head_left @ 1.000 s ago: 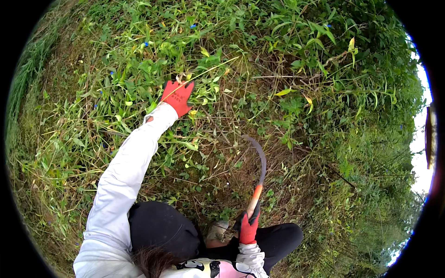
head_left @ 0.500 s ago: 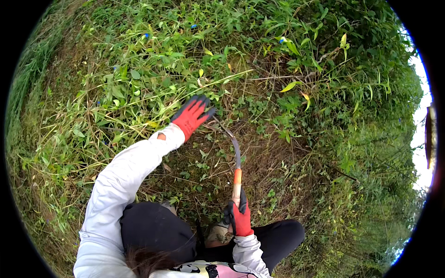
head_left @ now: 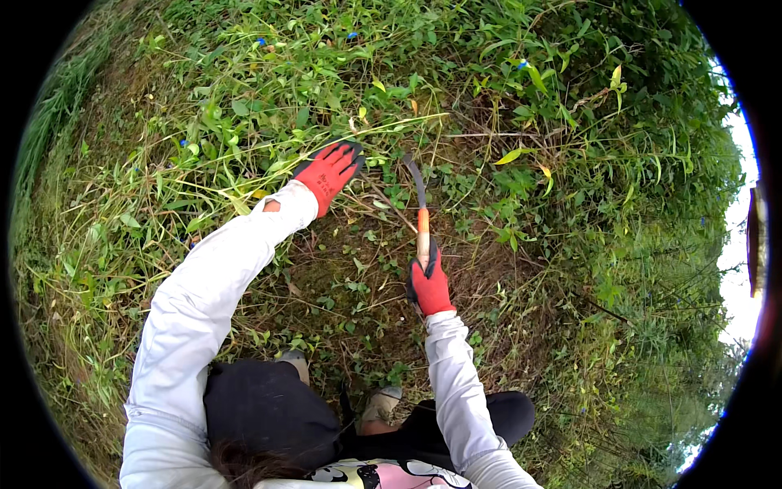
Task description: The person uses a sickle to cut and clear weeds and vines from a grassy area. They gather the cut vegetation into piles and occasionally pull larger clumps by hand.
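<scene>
**Sickle at the weeds on a grassy bank**

The left hand [head_left: 328, 173], in a red glove, reaches far forward with its white sleeve stretched out and closes its grip on a bunch of long grass stems [head_left: 383, 124] that bend off to the right above it; the fingers curl down into the tuft, so how tightly they pinch cannot be told. The right hand [head_left: 428, 284], gloved the same way, has its grip wrapped fully round the orange handle of a sickle [head_left: 421, 213], held upright in front of the body. The dark curved blade rises from the handle and hooks to the left, its tip near the left glove (just beside it, not touching as far as the view shows). Below the blade lies a patch of dry stalks and low green leaves [head_left: 346, 269]. Thick weeds [head_left: 562, 163] crowd the slope on all sides. Two light shoes [head_left: 381, 403] show between the dark-trousered knees at the lower edge.
</scene>
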